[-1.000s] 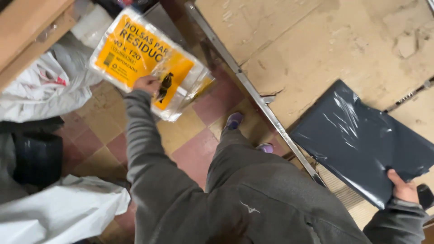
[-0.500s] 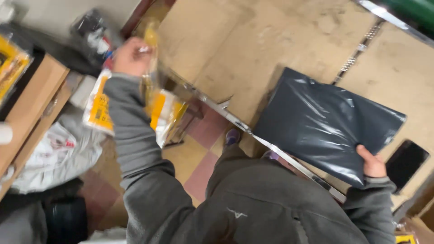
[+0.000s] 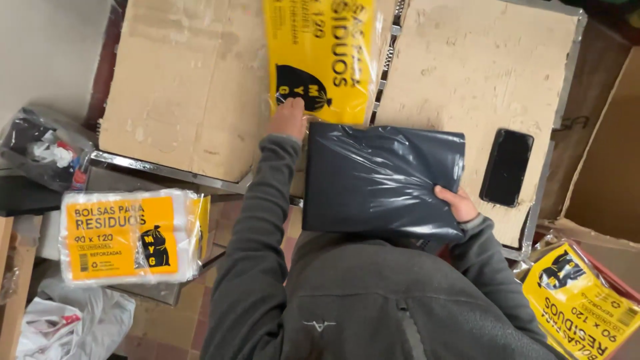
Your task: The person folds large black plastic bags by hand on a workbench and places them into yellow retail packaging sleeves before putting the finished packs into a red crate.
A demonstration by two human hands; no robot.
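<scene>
Gripping the right edge of a folded dark grey plastic bag stack [image 3: 380,177], the right hand [image 3: 457,203] has its fingers closed over the bundle, which lies on the near part of the cardboard-covered table [image 3: 180,87] and overhangs its near edge. Left hand [image 3: 288,119] rests fingers-down on the near end of a yellow printed bag sleeve [image 3: 323,57] that extends toward the far side; whether it pinches the sleeve or only presses it cannot be told. A black phone [image 3: 507,167] lies face up just right of the dark bundle, apart from it. Left of the person, a sealed white-and-yellow pack of bags [image 3: 130,235] sits on a lower surface; another yellow pack [image 3: 583,300] lies near right. Judged from its glossy, wrinkled surface, the dark bundle is soft, limp and slippery, light enough for one hand, and likely to sag or slide open; a hold across the folded edge appears soundest.
</scene>
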